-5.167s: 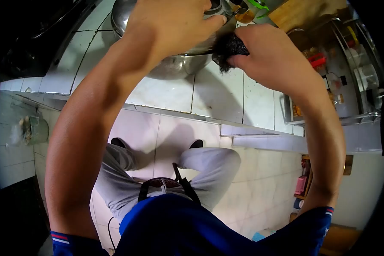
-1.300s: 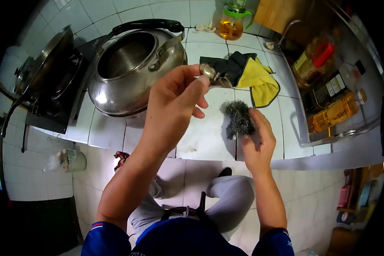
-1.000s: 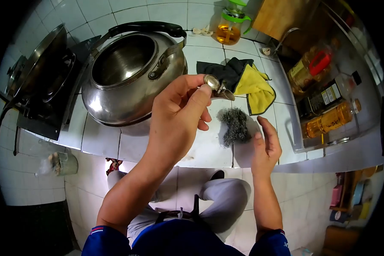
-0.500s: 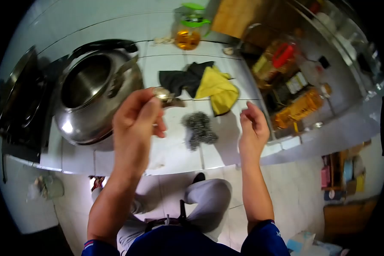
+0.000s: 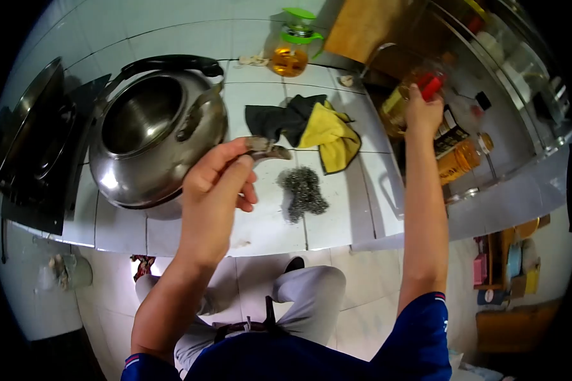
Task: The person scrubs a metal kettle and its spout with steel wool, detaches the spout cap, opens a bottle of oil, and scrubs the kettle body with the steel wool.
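Observation:
Between the thumb and fingers of my left hand (image 5: 217,184) is a small metal piece (image 5: 267,148), raised over the white tiled counter. My right hand (image 5: 424,114) is stretched to the rack at the right, at the red handle (image 5: 431,85) of an oil bottle; its fingers are partly hidden, so their grip is unclear. A steel wool scourer (image 5: 304,192) lies on the counter between my arms. Behind it is a crumpled black and yellow cloth (image 5: 327,136). The big steel kettle (image 5: 156,127) stands lidless, left of my left hand, its black handle (image 5: 171,63) toward the wall.
A glass jug with a green lid (image 5: 290,56) stands by the back wall, beside a wooden board (image 5: 368,32). Bottles, one of them amber (image 5: 459,162), lie in the right-hand rack. Pans (image 5: 28,114) rest on the stove at the left. The counter's front edge (image 5: 299,251) runs across.
My right hand has left the space beside the scourer and moved right and back to the red handle. The metal piece has turned in my left hand. The scourer, once held, lies on the counter.

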The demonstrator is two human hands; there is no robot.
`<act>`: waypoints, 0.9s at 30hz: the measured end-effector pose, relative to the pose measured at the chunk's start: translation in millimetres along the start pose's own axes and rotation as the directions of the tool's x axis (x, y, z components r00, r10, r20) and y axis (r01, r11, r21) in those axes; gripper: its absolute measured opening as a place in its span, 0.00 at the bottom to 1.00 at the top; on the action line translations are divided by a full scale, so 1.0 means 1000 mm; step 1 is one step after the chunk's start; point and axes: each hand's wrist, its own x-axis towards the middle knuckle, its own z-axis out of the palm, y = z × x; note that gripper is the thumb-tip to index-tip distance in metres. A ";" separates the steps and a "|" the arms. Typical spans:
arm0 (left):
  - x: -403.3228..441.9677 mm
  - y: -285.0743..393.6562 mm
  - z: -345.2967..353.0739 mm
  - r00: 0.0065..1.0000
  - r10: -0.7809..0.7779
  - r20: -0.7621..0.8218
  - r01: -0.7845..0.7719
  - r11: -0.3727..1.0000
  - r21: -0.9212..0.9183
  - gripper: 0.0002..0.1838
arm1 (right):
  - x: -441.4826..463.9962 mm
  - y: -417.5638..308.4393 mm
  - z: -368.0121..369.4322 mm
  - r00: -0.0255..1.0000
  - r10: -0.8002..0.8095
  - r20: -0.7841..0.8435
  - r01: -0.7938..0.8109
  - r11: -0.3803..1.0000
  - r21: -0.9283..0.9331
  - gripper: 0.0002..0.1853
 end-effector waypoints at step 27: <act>-0.020 0.008 0.000 0.999 -0.006 0.040 0.004 0.998 0.063 0.24 | -0.045 -0.056 -0.049 0.977 -0.008 0.212 -0.057 0.953 0.297 0.11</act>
